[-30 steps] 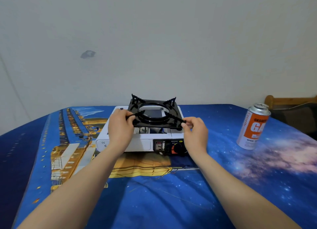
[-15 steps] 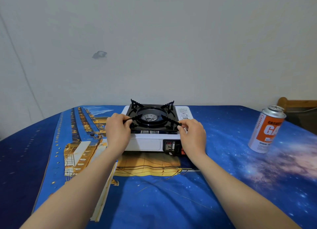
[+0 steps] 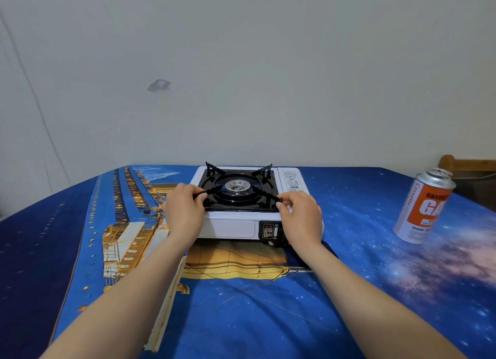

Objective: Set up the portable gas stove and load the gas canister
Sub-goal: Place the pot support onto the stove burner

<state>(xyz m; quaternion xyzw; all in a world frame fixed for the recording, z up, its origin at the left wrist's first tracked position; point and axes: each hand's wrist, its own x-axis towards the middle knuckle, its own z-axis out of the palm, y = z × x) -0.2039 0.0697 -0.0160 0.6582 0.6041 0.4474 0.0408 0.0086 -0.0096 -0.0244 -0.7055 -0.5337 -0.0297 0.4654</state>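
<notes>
Stove (image 3: pixel 228 225) at centre of blue cloth (image 3: pixel 241 318) | grate (image 3: pixel 265 195), held tilted above it a second ago, now seated flat round burner (image 3: pixel 237 186) | left hand (image 3: pixel 183 211) and right hand (image 3: pixel 300 215) fingers (image 3: pixel 287 199) each pinch a front prong | canister (image 3: pixel 422 208) upright well to right, not loaded: next step.

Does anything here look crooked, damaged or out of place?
Only a chipped patch on the wall, upper left. The pan support sits level on the stove, left hand and right hand pinching its front prongs. The gas canister stands on its base to the right; its lean looks like lens distortion.
</notes>
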